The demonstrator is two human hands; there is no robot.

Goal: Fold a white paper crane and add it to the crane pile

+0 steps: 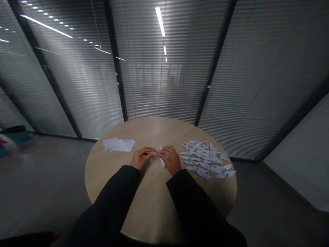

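Observation:
A small piece of white folded paper (161, 158) sits between my two hands near the middle of the round wooden table (154, 202). My left hand (142, 157) pinches its left end with curled fingers. My right hand (170, 159) pinches its right part, fingers closed over it. Both arms wear dark sleeves. A stack of flat white paper sheets (118, 144) lies to the left of my hands. To the right lies a spread of several folded paper cranes (205, 159).
Glass partition walls with closed blinds and dark frames stand behind the table. A grey floor surrounds it. Something coloured lies on the floor at the far left edge (10, 137).

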